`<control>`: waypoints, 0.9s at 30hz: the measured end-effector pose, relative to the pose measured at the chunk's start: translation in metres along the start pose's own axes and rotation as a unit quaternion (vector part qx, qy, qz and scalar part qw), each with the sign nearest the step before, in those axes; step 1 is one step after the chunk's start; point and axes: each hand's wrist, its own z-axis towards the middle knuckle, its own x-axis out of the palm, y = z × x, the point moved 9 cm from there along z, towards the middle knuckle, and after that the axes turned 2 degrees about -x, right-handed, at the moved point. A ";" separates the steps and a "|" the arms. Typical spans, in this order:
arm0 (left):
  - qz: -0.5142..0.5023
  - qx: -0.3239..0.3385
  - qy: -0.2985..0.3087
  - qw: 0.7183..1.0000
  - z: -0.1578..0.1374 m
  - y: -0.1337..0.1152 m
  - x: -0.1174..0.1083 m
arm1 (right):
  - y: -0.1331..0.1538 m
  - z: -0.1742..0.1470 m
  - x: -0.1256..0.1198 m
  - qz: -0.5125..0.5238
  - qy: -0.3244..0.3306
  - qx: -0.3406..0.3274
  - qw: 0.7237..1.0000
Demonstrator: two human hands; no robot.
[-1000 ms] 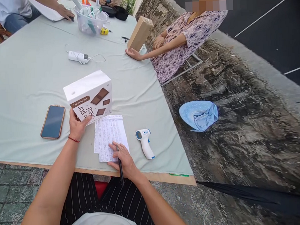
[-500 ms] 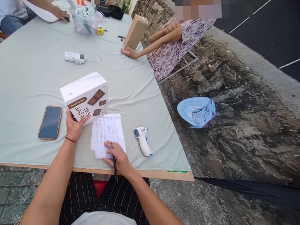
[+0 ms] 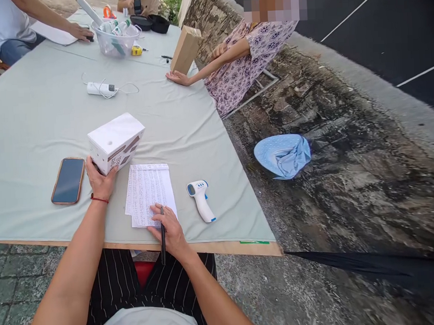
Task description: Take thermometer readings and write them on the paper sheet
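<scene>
White box (image 3: 117,140) — held in left hand (image 3: 101,181).

Your bare left arm (image 3: 68,269) stretched forward, left wrist (image 3: 98,198) almost straight, your bare left hand (image 3: 101,181) closed in a grip, thumb (image 3: 113,172) to the right, your bare right arm (image 3: 215,287) angled inward, your bare right hand (image 3: 172,231) lower, palm down, fingers (image 3: 166,213) slightly bent.
</scene>
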 end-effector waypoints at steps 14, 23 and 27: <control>0.067 -0.175 0.106 0.976 -0.129 -0.024 0.000 | -0.054 -0.028 -0.031 -0.032 -0.105 0.169 0.979; 0.221 -0.091 0.225 0.945 -0.149 -0.035 0.021 | -0.033 -0.025 -0.009 -0.027 -0.099 0.170 0.980; 0.247 -0.077 0.223 0.940 -0.146 -0.038 0.023 | -0.038 -0.025 -0.007 -0.005 -0.114 0.199 0.973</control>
